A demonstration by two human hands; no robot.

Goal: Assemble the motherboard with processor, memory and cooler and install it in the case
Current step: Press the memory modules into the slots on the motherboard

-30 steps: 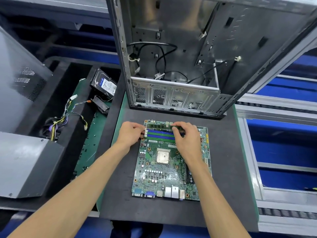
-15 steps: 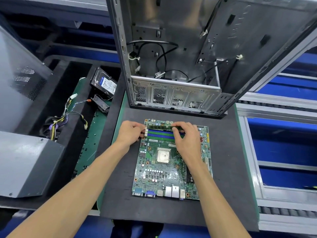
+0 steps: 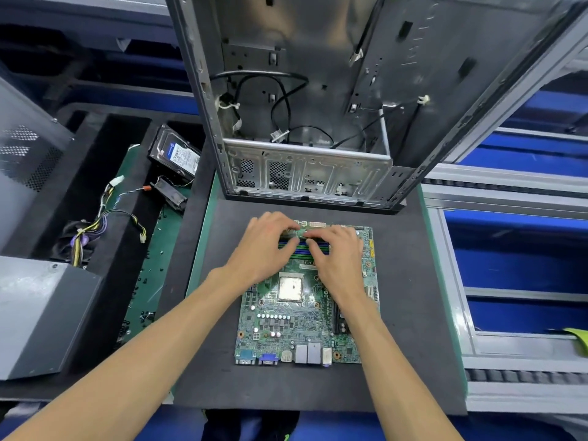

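A green motherboard (image 3: pixel 302 326) lies flat on a black foam mat (image 3: pixel 413 313). Its silver processor (image 3: pixel 290 288) sits in the socket, uncovered. At the board's far edge are blue and green memory slots (image 3: pixel 302 248), and a green memory stick (image 3: pixel 302 232) stands in the farthest one. My left hand (image 3: pixel 264 246) and my right hand (image 3: pixel 337 253) meet over the middle of the stick. Their fingertips press down on its top edge and the thumbs rest on the nearer slots. The open metal case (image 3: pixel 305 173) stands just beyond the board, with loose black cables inside.
Left of the mat, a hard drive (image 3: pixel 176 154), a small black part (image 3: pixel 170 192) and several loose screws (image 3: pixel 149 281) lie on a green strip. A wire bundle (image 3: pixel 95 230) and a grey power supply (image 3: pixel 41 313) sit further left. Conveyor rails (image 3: pixel 509 192) run along the right.
Both hands slid from the ends of the memory stick toward its middle, and now they lie over the slots pressing down. The board and case have not moved.
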